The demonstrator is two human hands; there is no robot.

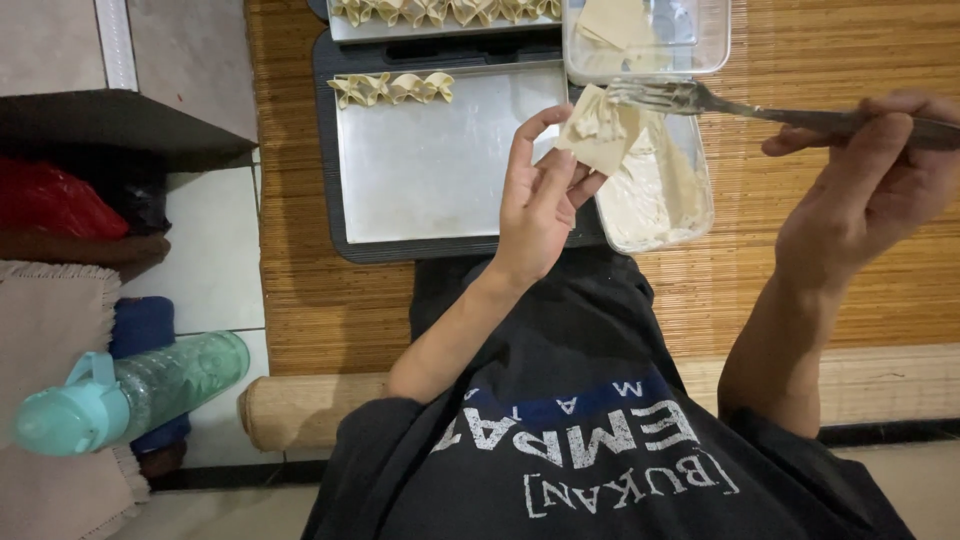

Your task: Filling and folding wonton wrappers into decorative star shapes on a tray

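The square dumpling wrapper (598,135) is resting on the fingertips of the left hand (540,200), raised above the filling container (690,215), fingers curled to cradle it. The right hand (870,190) is closed round the handle of a fork (700,98), and its tines are touching a dab of pale filling on the wrapper. This looks like the filling step; next, I'd judge, the fork needs to lift clear so the wrapper can fold. Folded dumplings (392,88) are sitting in a row on the metal tray (440,170), just beside the container.
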